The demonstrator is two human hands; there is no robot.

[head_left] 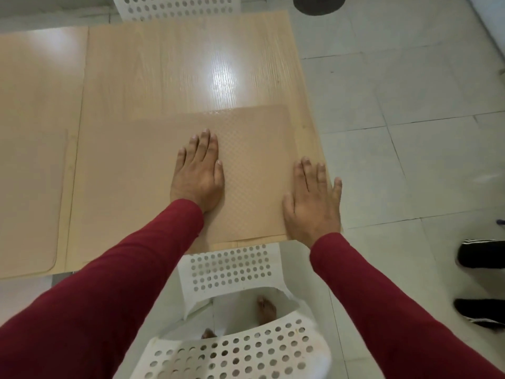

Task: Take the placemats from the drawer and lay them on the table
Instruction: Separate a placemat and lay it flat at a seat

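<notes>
Pale wood-grain table point(177, 64) carries a tan textured rectangular placemat point(254, 170) near my edge; I see my left hand point(198, 173) and right hand point(313, 199) pressed flat, fingers extended, gripping nothing.

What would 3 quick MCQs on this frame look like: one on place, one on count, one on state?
1. Where does the right hand rest?
A. at the right edge of the tan textured placemat
B. on the white perforated plastic chair
C. on the floor

2. How many tan placemats show on the light wooden tables?
A. none
B. two
C. five

3. How is the left hand?
A. clenched in a fist
B. pinching a corner
C. flat, palm down on the mat

Key: 1 A, its palm overlaps the mat's right border near the table edge. 2 B, one lies under the hands and a second rounded-corner placemat lies at far left. 3 C, its fingers are stretched out and lie against the mat.
</notes>
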